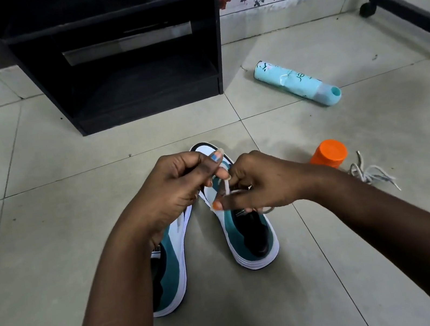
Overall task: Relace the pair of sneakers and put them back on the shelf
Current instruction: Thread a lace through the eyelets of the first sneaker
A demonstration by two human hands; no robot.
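Two teal, white and black sneakers stand side by side on the tiled floor, toes pointing away from me. Over the right sneaker [250,230] my left hand [172,187] and my right hand [262,183] both pinch a white lace [227,186] above its eyelets. The left sneaker [173,261] is partly hidden under my left forearm. A second white lace [372,173] lies loose in a tangle on the floor to the right. The black shelf unit [118,65] stands just behind the shoes, its lower compartment open.
An orange-capped container [329,153] stands right of my right hand. A light-blue spray can [297,82] lies on its side farther back right. A black wheeled frame [409,7] stands at the far right by the floral wall.
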